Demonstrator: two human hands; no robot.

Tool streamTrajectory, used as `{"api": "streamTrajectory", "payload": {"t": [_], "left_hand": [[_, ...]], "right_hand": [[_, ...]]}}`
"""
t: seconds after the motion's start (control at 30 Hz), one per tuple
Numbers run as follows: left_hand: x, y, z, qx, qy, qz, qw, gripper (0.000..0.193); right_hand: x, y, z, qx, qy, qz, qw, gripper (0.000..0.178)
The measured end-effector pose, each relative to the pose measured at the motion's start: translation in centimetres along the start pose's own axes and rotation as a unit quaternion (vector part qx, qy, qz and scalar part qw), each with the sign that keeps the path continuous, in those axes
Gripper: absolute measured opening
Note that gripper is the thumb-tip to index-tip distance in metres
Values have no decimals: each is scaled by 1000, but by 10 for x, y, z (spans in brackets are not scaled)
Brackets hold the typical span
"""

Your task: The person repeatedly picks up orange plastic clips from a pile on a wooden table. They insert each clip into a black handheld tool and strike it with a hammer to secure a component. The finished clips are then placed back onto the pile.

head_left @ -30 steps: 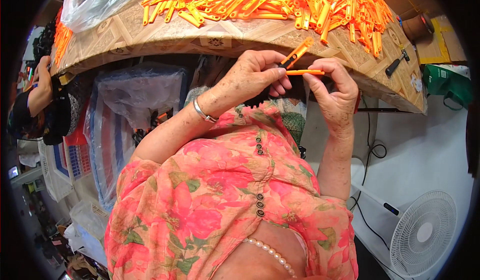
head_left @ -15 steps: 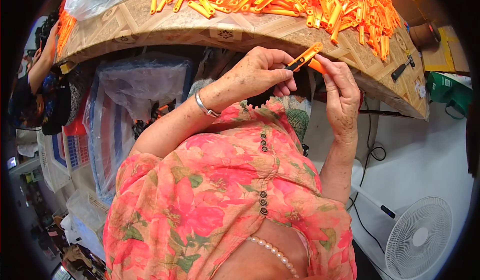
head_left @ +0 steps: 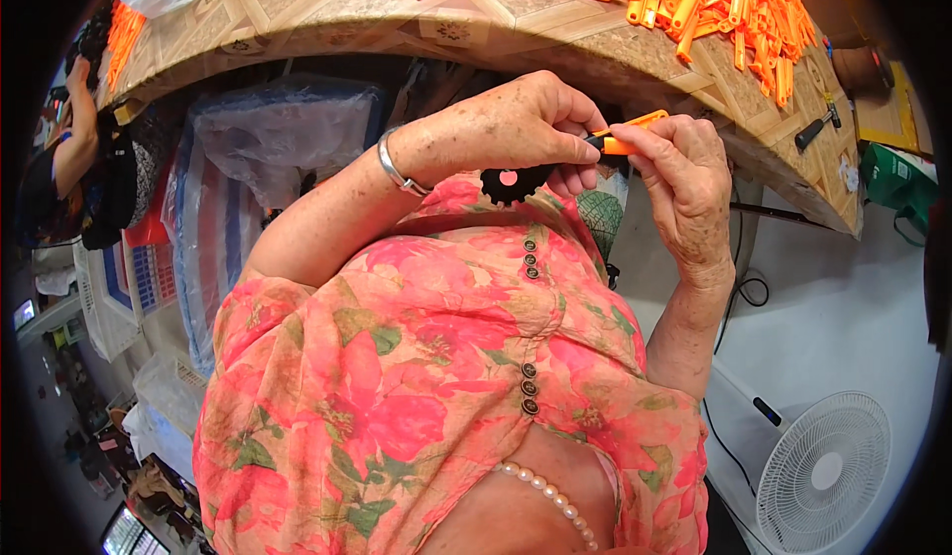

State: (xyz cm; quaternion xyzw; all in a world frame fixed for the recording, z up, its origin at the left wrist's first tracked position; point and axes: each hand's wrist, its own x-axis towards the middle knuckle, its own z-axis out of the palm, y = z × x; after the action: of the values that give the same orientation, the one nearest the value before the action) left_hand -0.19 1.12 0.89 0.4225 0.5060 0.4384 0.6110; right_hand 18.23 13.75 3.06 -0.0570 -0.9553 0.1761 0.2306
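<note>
My left hand (head_left: 540, 123) is closed on a black toothed disc (head_left: 516, 184), whose notched rim shows below the palm. Its narrow black end (head_left: 597, 142) pokes out past the fingertips. Pinched in my right hand (head_left: 684, 168) are orange plastic handle pieces (head_left: 620, 145), which meet the black end. One long orange piece (head_left: 650, 119) slants up behind the right fingers. The fingers hide how far the pieces are joined. Both hands are close together in front of the table edge.
Heaped orange handle pieces (head_left: 759, 29) cover the far part of the patterned table (head_left: 416, 39). A small black-handled hammer (head_left: 818, 128) lies at its right corner. A green bag (head_left: 897, 178) and a white fan (head_left: 828, 471) are at right. Another person's arm (head_left: 79, 123) shows at left.
My right hand has moved up and in toward the left, bringing its orange piece against the other orange piece and black end. More of the toothed disc is visible.
</note>
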Motion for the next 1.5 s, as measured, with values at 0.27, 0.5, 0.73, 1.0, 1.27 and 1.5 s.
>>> {"api": "streamTrajectory", "payload": {"t": [0.27,0.5,0.73,1.0,1.27,1.5], "left_hand": [[-5,10,7,94,-5,1,996,18],[-8,17,10,143,-14,20,989,10],[-9,16,16,261,33,108,959,12],[-10,15,14,309,19,176,934,13],[-9,7,13,440,45,263,858,12],[-6,7,18,567,51,189,800,12]], "right_hand": [[-6,-3,8,37,35,10,999,36],[-18,-4,10,-28,39,3,999,38],[-26,-5,17,-70,98,-20,993,39],[-30,-8,18,-11,138,5,990,38],[-21,-11,8,22,27,19,999,23],[-18,-7,16,4,-19,38,999,13]]}}
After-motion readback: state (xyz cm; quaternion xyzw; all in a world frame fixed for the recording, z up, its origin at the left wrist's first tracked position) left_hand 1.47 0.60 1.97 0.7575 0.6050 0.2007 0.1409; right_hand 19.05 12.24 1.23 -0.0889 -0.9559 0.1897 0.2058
